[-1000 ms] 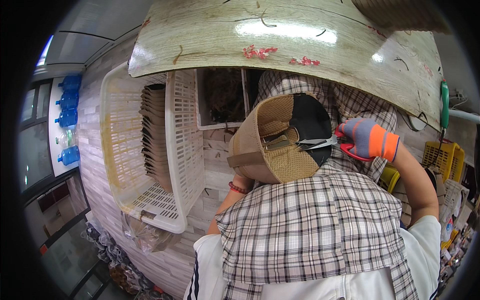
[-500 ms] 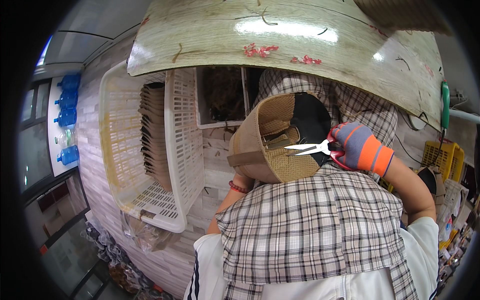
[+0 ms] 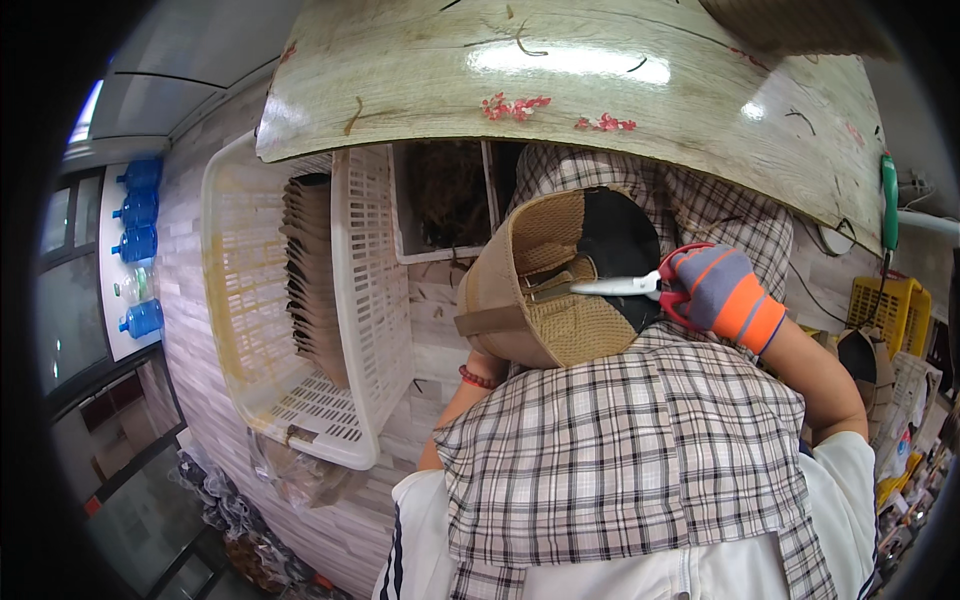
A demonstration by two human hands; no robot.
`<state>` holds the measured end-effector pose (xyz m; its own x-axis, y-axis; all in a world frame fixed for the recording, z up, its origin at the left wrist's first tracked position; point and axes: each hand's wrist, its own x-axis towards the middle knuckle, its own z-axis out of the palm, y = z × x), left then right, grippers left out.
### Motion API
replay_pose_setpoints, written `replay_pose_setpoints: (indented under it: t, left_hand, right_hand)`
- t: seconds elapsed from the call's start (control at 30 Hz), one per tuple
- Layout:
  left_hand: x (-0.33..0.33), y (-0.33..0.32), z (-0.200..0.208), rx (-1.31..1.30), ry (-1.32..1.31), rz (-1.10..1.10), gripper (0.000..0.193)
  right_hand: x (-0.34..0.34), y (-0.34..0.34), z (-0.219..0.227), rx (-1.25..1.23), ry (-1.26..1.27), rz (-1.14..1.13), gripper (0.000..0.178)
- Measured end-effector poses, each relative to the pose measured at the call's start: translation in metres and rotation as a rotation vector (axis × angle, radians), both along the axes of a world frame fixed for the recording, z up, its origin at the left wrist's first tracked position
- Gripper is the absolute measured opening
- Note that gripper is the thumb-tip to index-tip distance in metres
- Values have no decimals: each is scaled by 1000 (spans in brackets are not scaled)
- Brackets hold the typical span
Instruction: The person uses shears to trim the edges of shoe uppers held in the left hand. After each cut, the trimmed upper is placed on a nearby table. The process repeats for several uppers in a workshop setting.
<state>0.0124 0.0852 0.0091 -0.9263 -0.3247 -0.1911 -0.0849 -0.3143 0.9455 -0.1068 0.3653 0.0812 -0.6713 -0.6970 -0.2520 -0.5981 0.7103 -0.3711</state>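
Observation:
A tan fabric cap [image 3: 490,285], hollow side up, is tilted over my lap, with a woven tan inside and a black section at its right. My left hand [image 3: 488,363] holds it from behind and below; the cap hides the fingers, and a beaded bracelet shows at the wrist. In a grey and orange glove, my right hand [image 3: 722,292] is closed round the red handles of a pair of scissors [image 3: 615,286]. The blades lie together and point left over the cap's opening.
Ahead stands a glossy wood-patterned table [image 3: 420,90] with loose thread scraps. On the left, a white plastic basket [image 3: 375,300] holds a stack of tan pieces [image 3: 318,280]. A bin of brown scraps [image 3: 440,190] sits under the table edge. Yellow crates [image 3: 885,310] are at right.
The scissor blades, spread apart before, have come together. The cap and both hands have stayed almost in place; the whole view has shifted slightly.

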Motion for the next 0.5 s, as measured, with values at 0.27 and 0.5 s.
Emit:
replay_pose_setpoints:
  t: [0.27,0.5]
  left_hand:
    - [-50,-20,129,-550,447,-70,27]
    - [-177,-71,287,-2057,852,-689,19]
  right_hand:
    - [12,55,-11,-175,23,-552,24]
    - [1,72,-17,-212,10,-399,23]
